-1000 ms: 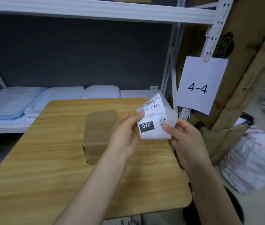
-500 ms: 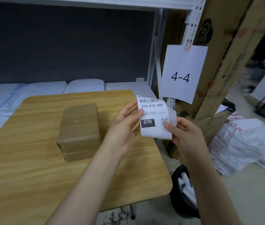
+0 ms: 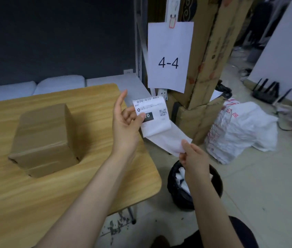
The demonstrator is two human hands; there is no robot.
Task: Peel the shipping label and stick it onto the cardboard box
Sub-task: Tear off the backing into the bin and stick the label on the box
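A brown cardboard box [image 3: 43, 138] stands taped shut on the wooden table [image 3: 66, 197], left of my hands. My left hand [image 3: 126, 122] pinches the left edge of the white shipping label [image 3: 153, 116], printed side toward me, just past the table's right edge. My right hand [image 3: 193, 158] grips the end of the backing paper [image 3: 166, 140], which trails down and right from under the label and is largely peeled away. Both hands are apart from the box.
A black waste bin [image 3: 179, 196] with white scraps stands on the floor under my right hand. A "4-4" sign [image 3: 168, 56] hangs on the shelf post beside tall cardboard [image 3: 206, 59]. White plastic bags [image 3: 240, 131] lie on the floor at right.
My right hand has pulled the backing paper down and to the right, away from the label. The camera has swung right, so the box sits further left in view.
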